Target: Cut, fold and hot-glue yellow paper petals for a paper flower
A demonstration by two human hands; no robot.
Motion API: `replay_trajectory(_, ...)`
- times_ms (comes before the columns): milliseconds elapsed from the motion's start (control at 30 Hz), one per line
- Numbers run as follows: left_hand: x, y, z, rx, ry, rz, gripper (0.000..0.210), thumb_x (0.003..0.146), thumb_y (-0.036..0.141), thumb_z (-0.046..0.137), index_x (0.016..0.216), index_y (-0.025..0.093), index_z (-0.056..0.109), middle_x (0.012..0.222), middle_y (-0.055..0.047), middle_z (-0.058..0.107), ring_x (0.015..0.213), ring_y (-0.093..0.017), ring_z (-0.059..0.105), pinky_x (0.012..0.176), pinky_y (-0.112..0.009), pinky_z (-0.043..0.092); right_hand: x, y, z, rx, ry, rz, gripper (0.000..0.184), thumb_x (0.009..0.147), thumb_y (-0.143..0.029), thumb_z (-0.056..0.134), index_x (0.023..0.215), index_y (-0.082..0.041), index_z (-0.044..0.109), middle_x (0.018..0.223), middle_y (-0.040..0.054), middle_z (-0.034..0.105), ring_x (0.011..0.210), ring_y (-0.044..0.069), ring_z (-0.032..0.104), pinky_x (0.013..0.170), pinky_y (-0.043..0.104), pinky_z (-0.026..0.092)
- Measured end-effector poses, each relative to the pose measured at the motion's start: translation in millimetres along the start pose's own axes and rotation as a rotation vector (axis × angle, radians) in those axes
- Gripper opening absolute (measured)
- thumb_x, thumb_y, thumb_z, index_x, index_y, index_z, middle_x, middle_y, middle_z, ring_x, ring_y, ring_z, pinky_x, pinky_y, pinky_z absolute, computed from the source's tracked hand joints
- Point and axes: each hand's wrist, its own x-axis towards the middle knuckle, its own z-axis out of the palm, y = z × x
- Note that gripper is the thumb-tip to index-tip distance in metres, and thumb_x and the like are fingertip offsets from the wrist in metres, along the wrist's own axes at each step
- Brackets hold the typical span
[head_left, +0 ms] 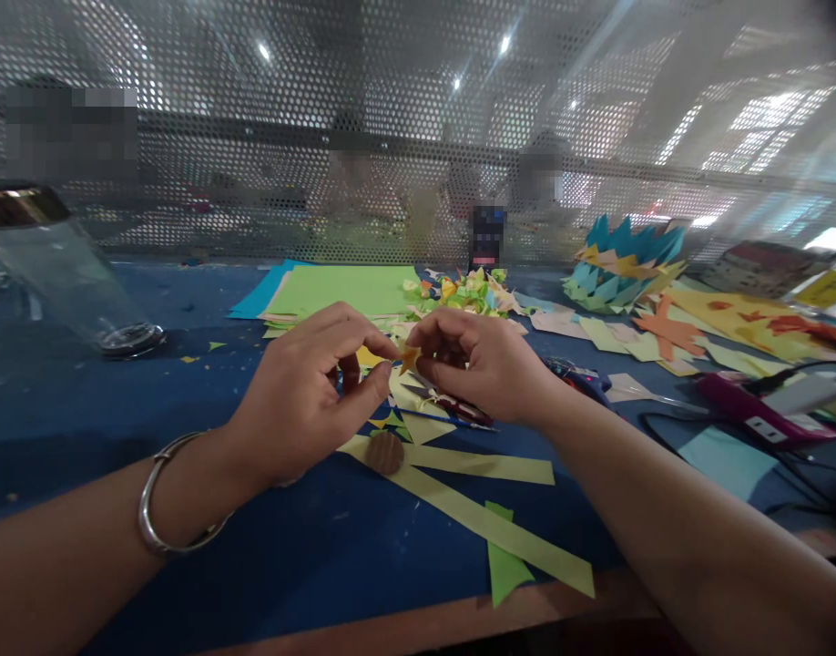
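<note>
Nearest first, a green paper scrap [506, 569] lies by the front edge of the blue tabletop [309, 565], partly under one of two pale yellow paper strips [493, 526]; the strips spread apart toward the right, and a sleeve or wrist brushing their loose ends could drag them out of line; a brown disc [385, 453] sits where they converge, and whether it is fixed to them I cannot tell, so a knock might slide it; above and beyond this, the right hand [483, 364] pinches a small orange-yellow paper piece [409, 358] between thumb and forefinger, and too hard a squeeze could crease or tear it, while too light a hold could let it drop among the like-coloured offcuts below; the left hand [315, 392] is curled, thumb and forefinger tips beside that piece, though I cannot tell whether they grip it; a blue pencil [452, 419] lies beneath the right hand, where a lowered hand might roll it; farther back, a heap of folded paper bits [469, 293] stands beside green sheets [356, 287], easily scattered by a careless reach.
</note>
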Motion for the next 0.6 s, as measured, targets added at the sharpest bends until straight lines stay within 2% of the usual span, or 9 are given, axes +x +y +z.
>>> replay_trajectory(267,-0.7,0.6,-0.7,-0.004,-0.016,-0.018,0.009,0.086,0.018,0.062,0.093,0.018,0.068,0.084,-0.002,0.058,0.061,-0.012,0.054,0.061,-0.031,0.044,0.1,-0.4,-0.2,-0.003,-0.014,0.000,0.012,0.085,-0.021,0.062,0.096,-0.018,0.061,0.071,-0.0036,0.057,0.059,0.009,0.051,0.058,0.024,0.040)
replay_trajectory(600,-0.7,-1.4,1.1,0.007,0.019,-0.002,0.012,0.084,0.015,0.063,0.094,0.019,0.068,0.085,-0.001,0.058,0.062,-0.011,0.054,0.061,-0.028,0.045,0.3,-0.5,-0.1,0.004,-0.004,-0.026,0.013,0.085,-0.019,0.062,0.097,-0.016,0.061,0.069,-0.0044,0.056,0.058,0.008,0.051,0.056,0.022,0.040)
